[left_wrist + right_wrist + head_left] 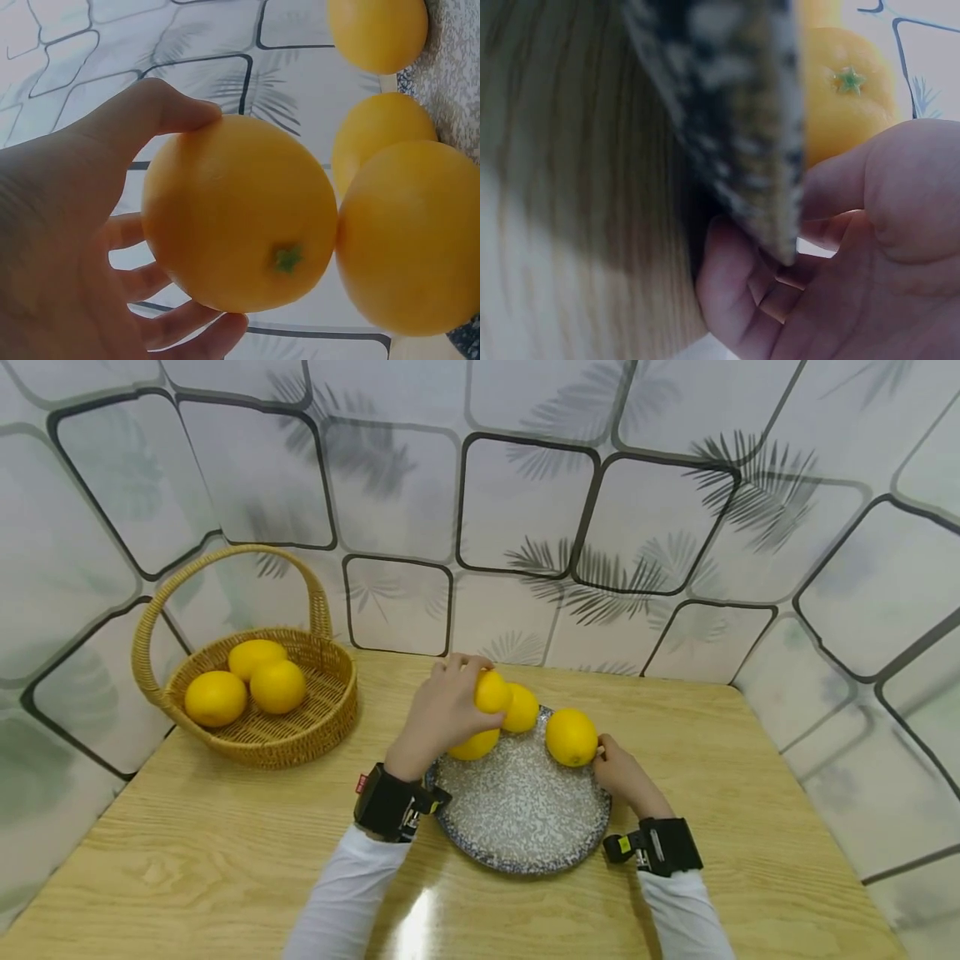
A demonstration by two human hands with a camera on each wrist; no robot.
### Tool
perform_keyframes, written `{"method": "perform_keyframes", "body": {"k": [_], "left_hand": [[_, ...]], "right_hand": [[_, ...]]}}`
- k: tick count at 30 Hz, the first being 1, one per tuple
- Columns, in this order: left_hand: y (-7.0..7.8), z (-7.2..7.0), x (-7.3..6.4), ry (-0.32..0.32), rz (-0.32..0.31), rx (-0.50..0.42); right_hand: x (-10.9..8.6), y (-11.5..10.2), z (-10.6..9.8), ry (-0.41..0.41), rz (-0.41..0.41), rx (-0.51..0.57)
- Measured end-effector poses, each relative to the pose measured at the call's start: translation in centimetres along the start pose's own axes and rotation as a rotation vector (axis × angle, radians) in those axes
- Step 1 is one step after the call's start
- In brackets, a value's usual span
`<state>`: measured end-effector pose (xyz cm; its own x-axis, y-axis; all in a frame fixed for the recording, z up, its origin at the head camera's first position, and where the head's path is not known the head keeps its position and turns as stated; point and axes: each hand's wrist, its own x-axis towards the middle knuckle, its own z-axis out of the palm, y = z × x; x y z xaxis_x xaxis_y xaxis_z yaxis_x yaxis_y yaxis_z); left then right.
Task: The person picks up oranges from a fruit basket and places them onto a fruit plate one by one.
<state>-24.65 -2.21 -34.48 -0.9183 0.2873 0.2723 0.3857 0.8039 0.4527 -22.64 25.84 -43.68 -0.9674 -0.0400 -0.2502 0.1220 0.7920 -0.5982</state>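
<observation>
My left hand grips an orange, thumb on one side and curled fingers on the other; its green stem end shows in the left wrist view. This orange is right against another orange that lies at the left of the speckled grey plate. A further orange sits at the plate's back, and one more orange at its right. My right hand holds the plate's right rim, fingers curled under the edge and thumb above it, close beside the right orange.
To the left stands a wicker basket with a tall arched handle and three oranges inside. Both plate and basket rest on a light wooden table. Behind them rises a wall with rounded outlines and leaf prints.
</observation>
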Motion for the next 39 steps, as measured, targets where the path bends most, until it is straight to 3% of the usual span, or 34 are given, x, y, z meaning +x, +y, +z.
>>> {"method": "perform_keyframes", "body": {"k": [8,21,39], "left_hand": [[0.2,0.5,0.3,0.022,0.043,0.004],[0.7,1.2,0.3,-0.003,0.061,-0.025],[1.2,3.2,0.5,-0.046,0.216,0.003]], "right_hand": [[0.0,-0.2,-0.1,-0.018,0.015,0.016],[-0.1,-0.5,-0.1,-0.012,0.025,0.018],[-0.3,-0.3,-0.1,-0.005,0.003,0.014]]}}
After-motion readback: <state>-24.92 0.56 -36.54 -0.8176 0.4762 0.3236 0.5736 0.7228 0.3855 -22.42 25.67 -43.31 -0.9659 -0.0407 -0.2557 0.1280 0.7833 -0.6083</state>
